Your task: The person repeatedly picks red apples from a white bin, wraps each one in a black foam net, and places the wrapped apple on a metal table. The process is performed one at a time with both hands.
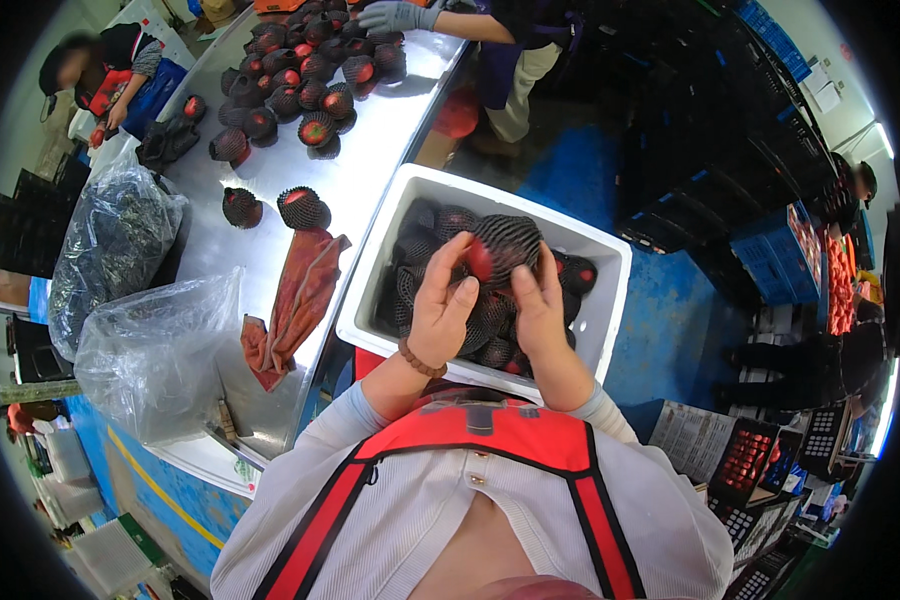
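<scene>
Between both hands, above a white foam box (615, 300), is a round red fruit in a black foam net (508, 244). My left hand (441, 304) has its fingers on the fruit's bare red side. My right hand (544, 304) touches the netted side with thumb and fingers. Below them, the box holds several more netted red fruits (487, 322), partly hidden by my hands. On the metal table to the left, two netted fruits (300, 208) stand close to the box, above a crumpled reddish-brown cloth (298, 300).
Many netted fruits (315, 129) are piled on the metal table (360, 161). Plastic bags (157, 345) cover its near left side. A co-worker's gloved hand (399, 16) reaches over the pile. Another person (112, 82) works at far left. Dark crates (720, 142) stack at right.
</scene>
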Action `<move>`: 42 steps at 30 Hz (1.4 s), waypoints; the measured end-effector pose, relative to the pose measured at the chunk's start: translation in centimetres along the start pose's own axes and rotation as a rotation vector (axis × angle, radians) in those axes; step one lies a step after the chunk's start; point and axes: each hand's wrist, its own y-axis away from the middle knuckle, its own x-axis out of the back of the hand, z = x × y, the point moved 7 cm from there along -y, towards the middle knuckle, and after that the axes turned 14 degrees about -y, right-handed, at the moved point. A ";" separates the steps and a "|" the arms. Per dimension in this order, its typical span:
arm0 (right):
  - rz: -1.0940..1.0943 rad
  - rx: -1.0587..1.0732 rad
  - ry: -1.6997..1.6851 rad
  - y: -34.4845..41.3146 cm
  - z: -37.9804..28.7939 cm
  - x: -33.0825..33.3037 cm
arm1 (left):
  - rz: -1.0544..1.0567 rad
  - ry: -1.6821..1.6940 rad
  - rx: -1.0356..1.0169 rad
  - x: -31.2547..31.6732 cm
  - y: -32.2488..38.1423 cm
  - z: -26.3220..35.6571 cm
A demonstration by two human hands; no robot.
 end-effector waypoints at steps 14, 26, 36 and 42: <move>-0.105 0.277 0.932 -0.3 -4.3 -1.9 | -0.086 0.546 0.396 -1.1 0.6 -2.4; 0.132 0.257 0.456 -1.4 -0.3 2.6 | 0.002 0.668 0.445 -1.1 0.8 -4.2; -0.246 0.474 0.756 1.6 -2.0 -2.2 | 0.013 1.139 0.850 -1.7 1.5 -4.0; -0.242 0.209 0.572 1.6 0.4 -2.3 | 0.103 1.040 0.932 -1.7 2.8 -7.3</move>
